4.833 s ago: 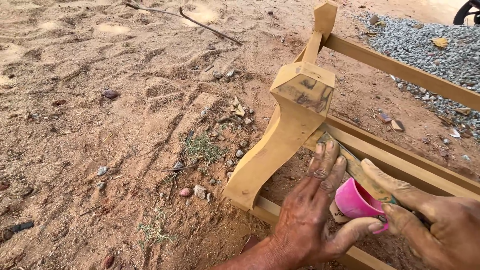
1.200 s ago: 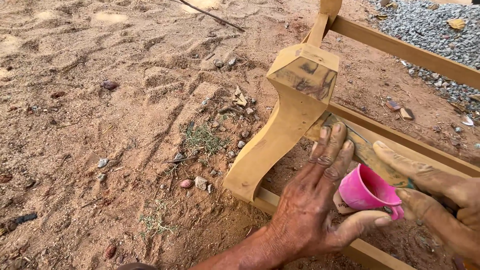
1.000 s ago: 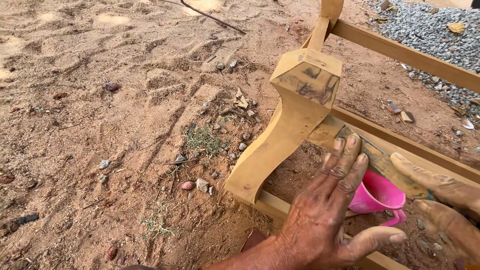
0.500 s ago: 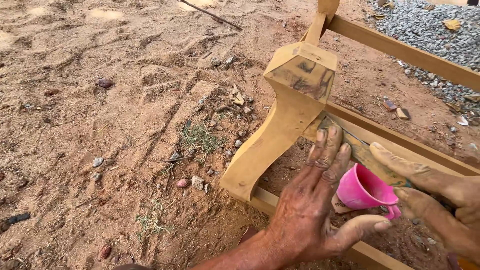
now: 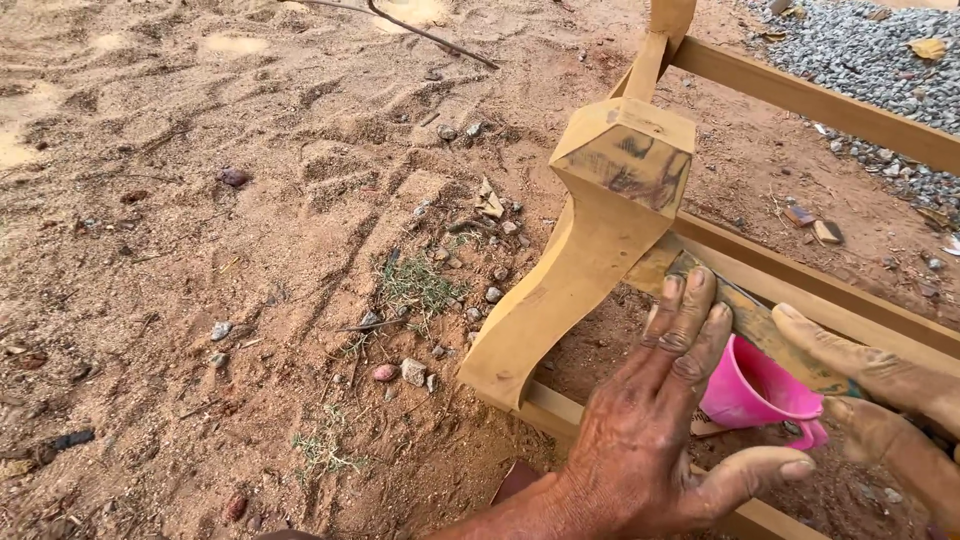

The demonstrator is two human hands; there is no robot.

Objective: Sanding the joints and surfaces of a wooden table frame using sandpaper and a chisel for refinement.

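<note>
1. The right hand point(image 5: 880, 410) is running off the right and bottom edges, so only its thumb and forefinger are showing; what the rest of its grip is closing on cannot be told.
2. The left hand point(image 5: 660, 430) is covering the near wall of the pink cup point(image 5: 755, 385), and the cup's contents are staying out of sight.
3. The wooden frame point(image 5: 800, 100) is being cut off at the top and right edges, so its full shape is not showing.
4. The left forearm is leaving the picture at the bottom edge.
5. The gravel patch point(image 5: 870, 50) is continuing past the upper right corner.
</note>
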